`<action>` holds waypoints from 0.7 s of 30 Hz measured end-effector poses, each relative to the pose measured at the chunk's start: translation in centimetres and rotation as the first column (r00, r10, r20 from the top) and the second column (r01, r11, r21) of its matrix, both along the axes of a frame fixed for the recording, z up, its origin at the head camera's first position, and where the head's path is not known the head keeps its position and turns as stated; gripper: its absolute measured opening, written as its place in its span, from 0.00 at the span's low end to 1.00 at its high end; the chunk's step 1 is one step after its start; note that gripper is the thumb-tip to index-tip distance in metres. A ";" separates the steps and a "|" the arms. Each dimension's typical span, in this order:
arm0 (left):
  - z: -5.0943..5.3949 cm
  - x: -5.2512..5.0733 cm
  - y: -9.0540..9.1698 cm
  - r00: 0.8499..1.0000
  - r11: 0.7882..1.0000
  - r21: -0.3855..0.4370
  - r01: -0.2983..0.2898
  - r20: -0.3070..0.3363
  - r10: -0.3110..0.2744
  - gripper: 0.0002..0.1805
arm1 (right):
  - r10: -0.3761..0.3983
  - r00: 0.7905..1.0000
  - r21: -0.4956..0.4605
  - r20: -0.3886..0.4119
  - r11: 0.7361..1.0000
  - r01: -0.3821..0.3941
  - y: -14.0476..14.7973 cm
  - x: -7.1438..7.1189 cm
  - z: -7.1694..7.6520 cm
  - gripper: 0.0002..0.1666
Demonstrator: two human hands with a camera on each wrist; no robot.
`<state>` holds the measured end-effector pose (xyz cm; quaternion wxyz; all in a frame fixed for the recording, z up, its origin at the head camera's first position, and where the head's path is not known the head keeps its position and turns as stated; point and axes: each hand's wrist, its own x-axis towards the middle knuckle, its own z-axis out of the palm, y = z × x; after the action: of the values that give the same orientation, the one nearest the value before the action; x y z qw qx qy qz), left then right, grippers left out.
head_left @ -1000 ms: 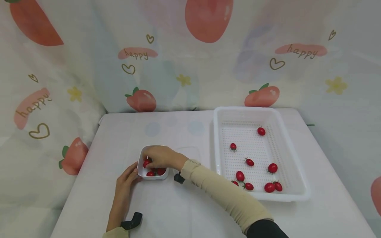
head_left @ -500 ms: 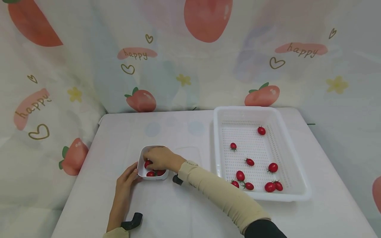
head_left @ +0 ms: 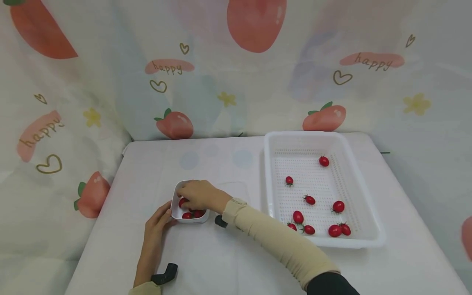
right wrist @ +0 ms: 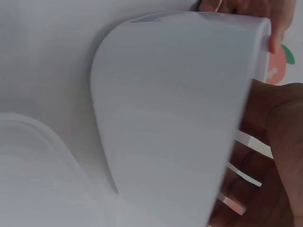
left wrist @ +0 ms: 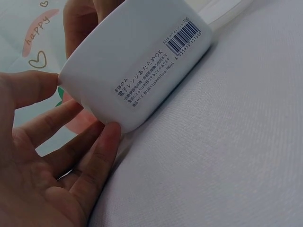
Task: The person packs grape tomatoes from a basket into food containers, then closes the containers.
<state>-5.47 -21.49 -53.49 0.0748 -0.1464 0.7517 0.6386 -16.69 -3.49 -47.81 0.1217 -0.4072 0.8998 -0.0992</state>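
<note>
A small white container [head_left: 189, 220] stands on the table, left of centre, with several red cherry tomatoes [head_left: 187, 215] inside. My right hand [head_left: 199, 195] reaches down into it over its right rim. Its fingers and thumb pinch a cherry tomato [head_left: 182, 202] there; in the right wrist view the container wall [right wrist: 165, 109] hides the fingertips. My left hand [head_left: 156, 225] steadies the container from the left. In the left wrist view, its fairly straight fingers [left wrist: 92, 161] touch the outer wall, low down and near the rim, beside a printed label [left wrist: 158, 61].
A large white perforated basket [head_left: 268, 176] on the right holds several scattered cherry tomatoes [head_left: 338, 206] with green stems. Behind the right wrist lies a clear flat lid [head_left: 236, 188]. The white-covered table [head_left: 206, 262] meets a printed curtain [head_left: 258, 94] at the back.
My right hand shifts only slightly inside the container, and the cherry tomato at its fingertips moves a little with it. The left hand stays in place.
</note>
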 end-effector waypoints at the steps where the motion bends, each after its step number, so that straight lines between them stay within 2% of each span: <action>1: 0.0 0.0 0.1 1.000 1.000 0.002 0.001 0.001 -0.001 0.27 | -0.005 1.000 0.000 0.005 1.000 0.005 0.1 0.0 0.2 0.18; 9: 0.0 0.1 0.1 1.000 1.000 0.016 -0.008 0.006 0.008 0.27 | 0.002 1.000 -0.010 -0.022 1.000 -0.002 1.0 0.6 2.2 0.21; 15: 0.0 0.1 0.1 1.000 1.000 -0.010 0.008 0.005 -0.008 0.27 | 0.007 1.000 -0.015 -0.030 1.000 -0.007 3.0 1.1 4.1 0.20; 21: 0.1 0.1 0.0 1.000 0.999 -0.037 0.010 0.012 -0.009 0.28 | 0.015 1.000 -0.027 0.026 1.000 -0.015 6.1 1.4 6.1 0.20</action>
<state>-5.37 -21.48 -53.37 0.0794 -0.1478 0.7636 0.6235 -15.25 2.62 -41.75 0.1286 -0.4141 0.8936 -0.1156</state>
